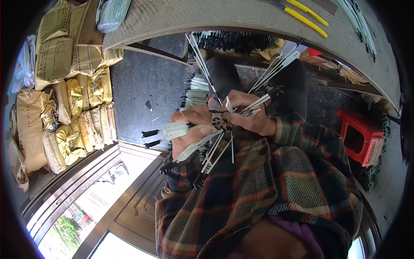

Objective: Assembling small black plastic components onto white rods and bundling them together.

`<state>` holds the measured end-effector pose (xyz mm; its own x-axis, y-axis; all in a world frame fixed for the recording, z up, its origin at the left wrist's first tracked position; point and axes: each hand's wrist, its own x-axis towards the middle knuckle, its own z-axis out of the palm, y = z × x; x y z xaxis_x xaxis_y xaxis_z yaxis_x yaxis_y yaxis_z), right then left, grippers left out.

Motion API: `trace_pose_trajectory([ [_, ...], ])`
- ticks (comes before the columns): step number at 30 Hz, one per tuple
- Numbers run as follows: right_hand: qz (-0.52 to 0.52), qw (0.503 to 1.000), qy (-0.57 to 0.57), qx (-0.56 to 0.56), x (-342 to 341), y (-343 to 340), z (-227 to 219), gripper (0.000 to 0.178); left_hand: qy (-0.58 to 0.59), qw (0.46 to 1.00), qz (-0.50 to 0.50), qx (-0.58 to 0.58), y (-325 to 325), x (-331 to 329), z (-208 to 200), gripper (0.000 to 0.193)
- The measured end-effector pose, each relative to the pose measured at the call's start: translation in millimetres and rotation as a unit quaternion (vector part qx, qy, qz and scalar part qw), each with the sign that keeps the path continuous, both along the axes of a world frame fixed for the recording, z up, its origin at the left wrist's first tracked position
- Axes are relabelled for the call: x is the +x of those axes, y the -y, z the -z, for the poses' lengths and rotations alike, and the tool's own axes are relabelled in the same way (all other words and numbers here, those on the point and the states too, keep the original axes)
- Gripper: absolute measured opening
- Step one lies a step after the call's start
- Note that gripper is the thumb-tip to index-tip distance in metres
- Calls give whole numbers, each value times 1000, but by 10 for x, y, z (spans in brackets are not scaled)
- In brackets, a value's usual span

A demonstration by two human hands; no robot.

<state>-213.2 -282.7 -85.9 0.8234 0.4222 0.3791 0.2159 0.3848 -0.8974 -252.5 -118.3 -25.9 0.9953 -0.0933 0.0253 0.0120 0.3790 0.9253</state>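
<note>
In front of my plaid jacket is an umbrella frame [221,124], with thin white ribs [219,149] fanning out from a small dark middle. Black fittings cap several rib ends. My left hand [192,125] is closed around the frame's left side, its thumb by the middle; broad white pieces [176,129] stick out past it. On the other side, my right hand [251,114] pinches a thin strip [229,104] at the frame's middle, with ribs also passing through its fingers. The exact joint between the hands is partly hidden by fingers.
A worktop [181,19] curves across the far side, bearing yellow-handled pliers [306,19] and a rib bundle [359,28]. More ribs [196,93] are piled beside my legs. Wrapped sacks [54,54] stack at left; a red stool [358,140] stands at right.
</note>
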Motion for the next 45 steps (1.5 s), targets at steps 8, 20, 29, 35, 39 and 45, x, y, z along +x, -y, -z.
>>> trace_pose_trajectory([
  [8, -39, 994, -100, 29, -45, 5, -35, 10, 38, 999, 9, 1, -15, 24, 7, 13],
  [20, -52, 991, -117, 43, -53, -6, -41, 16, 22, 999, 25, 9, -3, 38, -52, 13],
  [29, -59, 990, -130, 5, -29, 54, -74, 11, -4, 1000, 21, 9, 12, 48, -54, 15],
  [35, -77, 984, -160, 17, -14, 45, -85, 11, -17, 999, 40, 5, -17, 62, -62, 15],
  [39, -61, 994, -93, -15, -9, 44, -15, 11, -23, 999, -1, -25, 27, 46, -60, 15],
  [45, -11, 999, 7, -36, -20, 18, 5, 10, -45, 998, -50, 2, 79, -14, -110, 15],
])
